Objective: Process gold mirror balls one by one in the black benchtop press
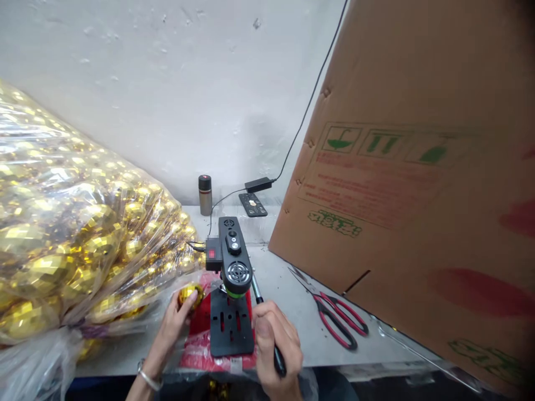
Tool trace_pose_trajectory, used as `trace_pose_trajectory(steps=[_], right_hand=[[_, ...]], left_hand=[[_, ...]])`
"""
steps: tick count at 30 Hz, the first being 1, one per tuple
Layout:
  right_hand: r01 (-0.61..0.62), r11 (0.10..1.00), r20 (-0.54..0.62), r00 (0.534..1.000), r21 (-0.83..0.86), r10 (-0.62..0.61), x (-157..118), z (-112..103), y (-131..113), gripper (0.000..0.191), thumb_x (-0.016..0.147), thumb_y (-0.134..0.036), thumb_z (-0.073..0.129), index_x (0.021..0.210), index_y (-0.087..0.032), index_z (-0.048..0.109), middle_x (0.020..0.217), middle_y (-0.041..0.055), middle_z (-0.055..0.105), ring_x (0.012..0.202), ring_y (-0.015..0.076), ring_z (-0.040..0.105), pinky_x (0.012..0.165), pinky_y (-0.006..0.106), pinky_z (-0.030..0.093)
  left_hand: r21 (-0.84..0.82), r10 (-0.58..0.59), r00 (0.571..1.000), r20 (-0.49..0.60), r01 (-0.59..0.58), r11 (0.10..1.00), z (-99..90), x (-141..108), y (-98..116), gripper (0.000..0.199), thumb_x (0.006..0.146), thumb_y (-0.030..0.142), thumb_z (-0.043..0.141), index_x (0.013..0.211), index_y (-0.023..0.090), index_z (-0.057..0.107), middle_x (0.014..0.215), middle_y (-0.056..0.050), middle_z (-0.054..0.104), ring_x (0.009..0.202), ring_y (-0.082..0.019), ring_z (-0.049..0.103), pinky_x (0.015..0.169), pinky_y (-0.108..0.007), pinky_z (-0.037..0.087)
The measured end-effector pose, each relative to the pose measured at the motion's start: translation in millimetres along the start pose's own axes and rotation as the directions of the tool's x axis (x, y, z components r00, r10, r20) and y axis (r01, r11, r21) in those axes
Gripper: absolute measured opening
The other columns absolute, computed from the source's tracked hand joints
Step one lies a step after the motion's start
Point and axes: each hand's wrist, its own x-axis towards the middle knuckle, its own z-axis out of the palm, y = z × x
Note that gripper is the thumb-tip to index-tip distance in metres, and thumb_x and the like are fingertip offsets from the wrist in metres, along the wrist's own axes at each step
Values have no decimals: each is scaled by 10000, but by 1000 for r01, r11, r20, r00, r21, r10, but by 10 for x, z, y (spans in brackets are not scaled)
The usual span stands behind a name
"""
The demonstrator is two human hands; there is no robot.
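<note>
Left hand (173,320) grasping gold ball (190,296); right hand (278,348) clenched round black-handled tool (279,356); black device (234,256) stands between; cardboard box (401,167) fills right side.

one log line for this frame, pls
left hand: gold ball | right hand: black-handled tool | scissors: on table, open

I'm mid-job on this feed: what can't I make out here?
All in the head view:
- Far end of the black-handled metal tool in the right hand: possibly behind the black stand-mounted device.
- Left hand's fingertips: mostly behind the shiny gold faceted ball.
- Thin black cable's upper end: cut by top edge.
- Brown cardboard box's red small print: blurred.
</note>
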Motion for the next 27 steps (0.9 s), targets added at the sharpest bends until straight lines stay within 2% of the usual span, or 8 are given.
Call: trace_pose_trajectory(steps=[3, 5, 8, 10, 11, 19, 23, 27], right_hand=[[-9, 1000, -13, 1000, 5, 9, 58, -3, -22, 296, 1033, -55, 379, 805, -238, 428, 661, -53, 449, 604, 81, 484, 560, 218, 385], [-22, 1000, -1, 1000, 9, 22, 116, -17, -38, 290, 1028, -50, 388, 812, -237, 436, 667, -54, 450, 601, 80, 476, 556, 221, 378], [-17, 1000, 37, 999, 3, 17, 195, -52, -57, 283, 1023, -46, 400, 816, -236, 432, 679, -50, 455, 606, 80, 476, 540, 227, 356], [-4, 1000, 47, 999, -2, 4, 215, -71, -62, 279, 1019, -41, 403, 820, -235, 434, 678, -48, 458, 609, 82, 483, 534, 234, 346], [-3, 1000, 49, 999, -3, 3, 212, -76, -61, 277, 1016, -38, 404, 824, -234, 442, 679, -45, 463, 610, 84, 487, 535, 237, 348], [-16, 1000, 41, 999, 4, 16, 130, -75, -43, 279, 1021, -46, 400, 823, -227, 475, 681, -29, 488, 618, 98, 512, 529, 250, 355], [-7, 1000, 55, 998, -6, 7, 125, -82, -43, 272, 1034, -64, 394, 831, -228, 471, 673, -33, 484, 617, 100, 520, 536, 254, 364], [-21, 1000, 44, 999, 6, 21, 73, -81, -21, 274, 1036, -68, 401, 821, -227, 462, 679, -30, 484, 624, 101, 517, 546, 261, 365]], left_hand=[[-62, -110, 991, 80, 115, 991, 158, -257, -141, 838, 814, 802, 676, 1374, 185, 581, 703, 31, 679, 550, -184, 624, 518, -278, 469], [7, -84, 993, 84, 84, 996, 292, -334, -204, 859, 824, 818, 644, 1393, 179, 570, 677, 26, 676, 574, -210, 649, 538, -302, 501], [199, 92, 993, 81, -106, 974, 445, -333, -208, 722, 846, 732, 656, 1339, 205, 622, 1042, -100, 793, 967, -314, 765, 850, -424, 609], [309, 189, 975, 115, -215, 926, 497, -300, -177, 639, 862, 650, 659, 1328, 213, 634, 1309, -155, 750, 1211, -369, 714, 1037, -512, 564], [354, 209, 968, 142, -246, 902, 511, -285, -161, 621, 867, 618, 657, 1334, 210, 633, 1353, -170, 734, 1247, -387, 701, 1057, -544, 555], [523, 314, 875, 369, -475, 708, 520, -308, -111, 518, 892, 390, 647, 1374, 205, 619, 1303, -172, 741, 1085, -358, 768, 879, -485, 638], [611, 265, 875, 405, -475, 633, 527, -272, -58, 497, 884, 383, 673, 1354, 226, 646, 1276, -151, 746, 1029, -356, 771, 815, -449, 629], [606, 287, 869, 403, -488, 627, 591, -148, -94, 501, 809, 415, 763, 1269, 225, 697, 1201, -137, 767, 1058, -371, 739, 903, -493, 590]])
